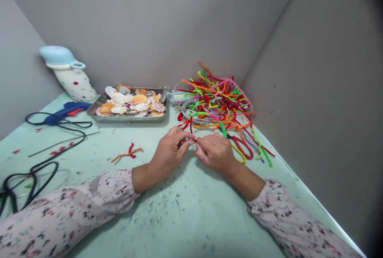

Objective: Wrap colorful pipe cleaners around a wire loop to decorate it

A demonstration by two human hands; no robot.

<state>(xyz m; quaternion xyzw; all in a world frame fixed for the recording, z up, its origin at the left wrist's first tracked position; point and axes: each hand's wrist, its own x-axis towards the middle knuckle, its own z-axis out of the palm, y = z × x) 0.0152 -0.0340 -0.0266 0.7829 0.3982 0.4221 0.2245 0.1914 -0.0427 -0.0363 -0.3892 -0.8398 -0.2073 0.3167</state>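
Observation:
My left hand point(171, 150) and my right hand point(218, 153) meet over the middle of the table, thumbs and fingers pinched on a short red pipe cleaner point(194, 140). A red length rises from beside the left fingertips. Just behind my hands lies a large tangled pile of coloured pipe cleaners point(215, 98), with coiled grey wire point(188, 108) at its left side. Scissors with red and yellow handles point(247, 150) lie right behind my right hand. On the table to the left of my left hand is a small twisted orange and red piece point(129, 153).
A metal tray point(128, 119) of seashells stands at the back. To its left are a blue glue gun point(61, 113) with a looping black cord point(42, 166) and a white bottle with a light blue lid point(74, 82). Grey walls enclose the table point(191, 218).

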